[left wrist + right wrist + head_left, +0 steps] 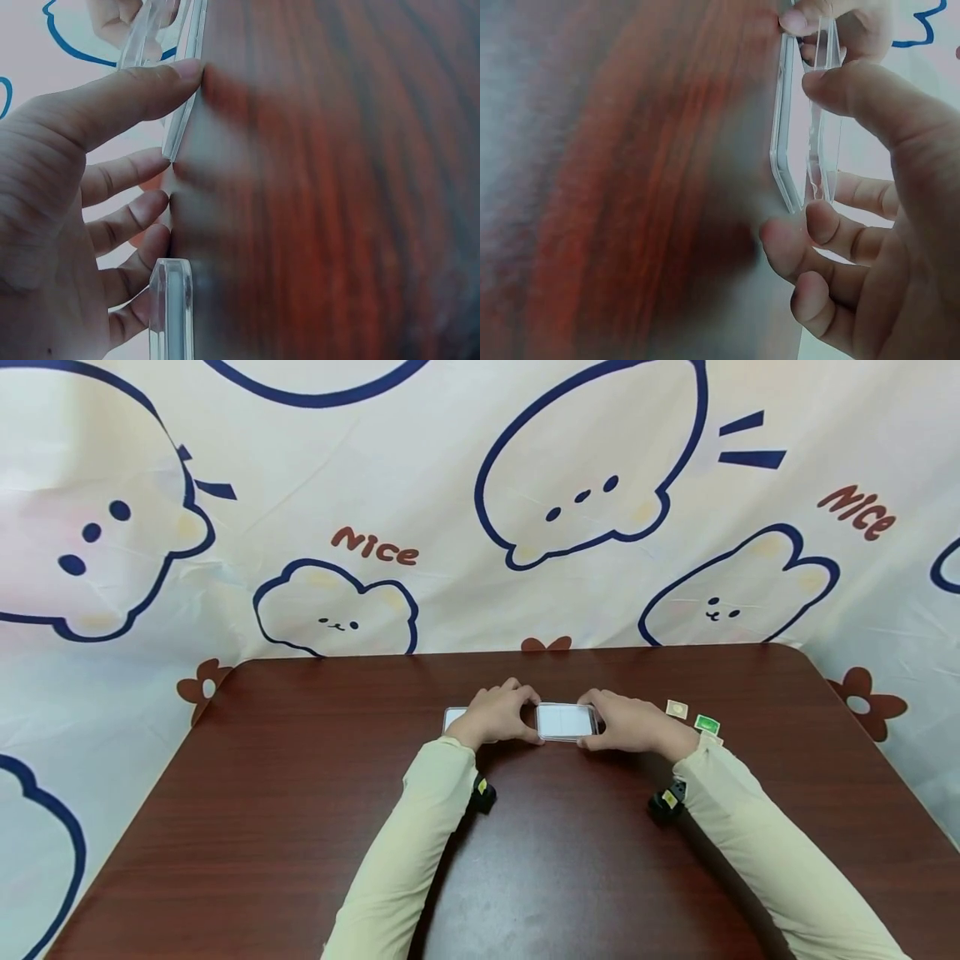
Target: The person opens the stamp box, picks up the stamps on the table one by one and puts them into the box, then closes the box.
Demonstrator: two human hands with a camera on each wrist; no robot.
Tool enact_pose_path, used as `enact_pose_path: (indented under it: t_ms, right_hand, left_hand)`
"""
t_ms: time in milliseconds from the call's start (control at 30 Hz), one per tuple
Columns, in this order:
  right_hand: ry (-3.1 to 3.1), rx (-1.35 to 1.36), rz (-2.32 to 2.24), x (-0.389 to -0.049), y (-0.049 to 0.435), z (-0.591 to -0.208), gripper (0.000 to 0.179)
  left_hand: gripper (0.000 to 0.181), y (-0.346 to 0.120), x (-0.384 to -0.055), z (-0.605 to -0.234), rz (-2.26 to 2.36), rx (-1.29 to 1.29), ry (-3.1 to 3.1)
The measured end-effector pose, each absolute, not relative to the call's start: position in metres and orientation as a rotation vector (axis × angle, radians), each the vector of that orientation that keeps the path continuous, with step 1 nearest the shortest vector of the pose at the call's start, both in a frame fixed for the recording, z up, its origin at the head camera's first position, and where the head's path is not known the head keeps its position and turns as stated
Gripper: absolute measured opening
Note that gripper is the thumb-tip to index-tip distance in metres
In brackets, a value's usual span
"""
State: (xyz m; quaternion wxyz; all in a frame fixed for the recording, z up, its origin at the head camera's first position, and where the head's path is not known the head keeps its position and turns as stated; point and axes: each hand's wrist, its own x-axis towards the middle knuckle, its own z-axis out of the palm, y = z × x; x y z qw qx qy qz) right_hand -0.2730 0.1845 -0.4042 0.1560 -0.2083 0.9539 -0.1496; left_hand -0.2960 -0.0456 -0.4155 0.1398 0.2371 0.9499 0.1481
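Near the far side of the table, a shallow clear plastic box with a white filling (566, 722) lies between both hands. My left hand (498, 714) holds its base (187, 97) at the left end, thumb on the near edge and fingers at the far one. My right hand (630, 722) grips a clear lid (823, 135) by its edges, thumb on one side and fingers on the other. In the right wrist view the lid stands slightly apart from the base. A second clear case (172, 307) lies beside the left hand, partly hidden by it in the head view.
Right of the right hand lie a beige card (677, 708) and a green card (707, 724), with another pale one partly hidden by the wrist. The brown table (300, 793) meets a patterned cloth (450, 602) at its back edge. Small cameras hang at both wrists.
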Motion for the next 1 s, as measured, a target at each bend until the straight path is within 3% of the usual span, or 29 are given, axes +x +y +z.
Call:
enact_pose_path:
  t_ms: [1000]
  right_hand:
    - [2.779,-0.782,-0.328,-0.19,0.192,-0.406,0.058]
  left_hand:
    - [0.06,-0.043,-0.297,-0.413,0.421,0.661,2.729]
